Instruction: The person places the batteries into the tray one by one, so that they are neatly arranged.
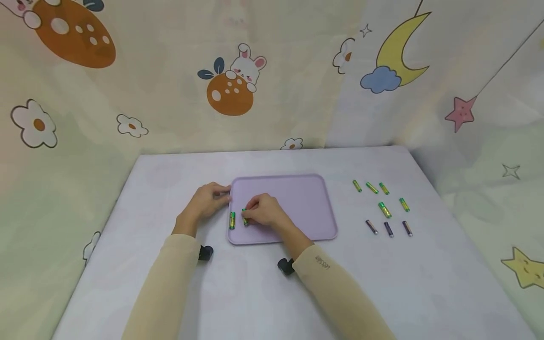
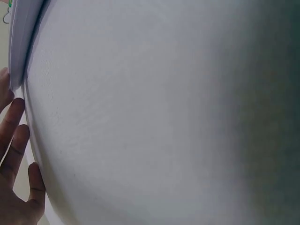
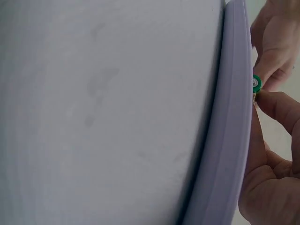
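A lilac tray [image 1: 293,203] lies on the white table. My right hand [image 1: 265,210] is over its left part and pinches a green-and-yellow battery [image 1: 245,221] between thumb and fingertips, lengthwise to the tray's short side. Just left of it, another green battery [image 1: 232,220] lies along the tray's left rim. My left hand [image 1: 206,202] touches that rim from outside with its fingers extended; in the left wrist view its fingers [image 2: 18,140] look fairly straight. The right wrist view shows a green battery end [image 3: 256,83] by the right thumb and fingers, partly hidden.
Right of the tray, several green batteries lie scattered, among them one battery [image 1: 384,210] nearest the middle. In front of them are three dark batteries, one of them a battery [image 1: 388,229] with a silvery end. A patterned cloth [image 1: 293,94] hangs behind the table.
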Motion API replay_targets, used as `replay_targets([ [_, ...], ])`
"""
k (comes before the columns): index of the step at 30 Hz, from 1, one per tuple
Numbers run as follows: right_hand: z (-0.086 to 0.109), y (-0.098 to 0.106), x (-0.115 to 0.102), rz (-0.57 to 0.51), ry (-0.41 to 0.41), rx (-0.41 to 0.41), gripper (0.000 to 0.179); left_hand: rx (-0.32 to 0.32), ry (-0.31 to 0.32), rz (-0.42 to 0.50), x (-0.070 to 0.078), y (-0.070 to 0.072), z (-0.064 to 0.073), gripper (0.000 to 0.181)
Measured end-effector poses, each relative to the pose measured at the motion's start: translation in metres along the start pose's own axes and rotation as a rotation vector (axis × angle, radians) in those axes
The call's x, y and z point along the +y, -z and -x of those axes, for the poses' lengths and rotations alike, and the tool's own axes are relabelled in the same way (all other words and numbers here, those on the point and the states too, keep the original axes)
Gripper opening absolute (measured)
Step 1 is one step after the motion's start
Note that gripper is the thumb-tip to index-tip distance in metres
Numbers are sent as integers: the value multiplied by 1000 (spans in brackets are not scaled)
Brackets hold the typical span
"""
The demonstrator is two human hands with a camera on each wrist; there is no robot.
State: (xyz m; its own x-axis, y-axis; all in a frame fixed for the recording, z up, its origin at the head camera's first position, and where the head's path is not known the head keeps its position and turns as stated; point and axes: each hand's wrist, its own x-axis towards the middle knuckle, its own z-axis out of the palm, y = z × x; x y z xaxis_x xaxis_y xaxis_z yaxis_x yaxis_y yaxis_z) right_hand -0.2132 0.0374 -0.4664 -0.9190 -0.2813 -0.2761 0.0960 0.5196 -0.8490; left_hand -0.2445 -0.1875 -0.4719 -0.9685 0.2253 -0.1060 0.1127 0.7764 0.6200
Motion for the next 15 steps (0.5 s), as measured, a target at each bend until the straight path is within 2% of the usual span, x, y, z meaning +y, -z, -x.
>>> replay_targets([
  [9,3,0,-1,-8,-7,-17,19,11,-30,3,-1,-4,-4,46],
  [15,9,10,-4,14,-1,-37,20,15,6,1,-2,-2,-4,46],
])
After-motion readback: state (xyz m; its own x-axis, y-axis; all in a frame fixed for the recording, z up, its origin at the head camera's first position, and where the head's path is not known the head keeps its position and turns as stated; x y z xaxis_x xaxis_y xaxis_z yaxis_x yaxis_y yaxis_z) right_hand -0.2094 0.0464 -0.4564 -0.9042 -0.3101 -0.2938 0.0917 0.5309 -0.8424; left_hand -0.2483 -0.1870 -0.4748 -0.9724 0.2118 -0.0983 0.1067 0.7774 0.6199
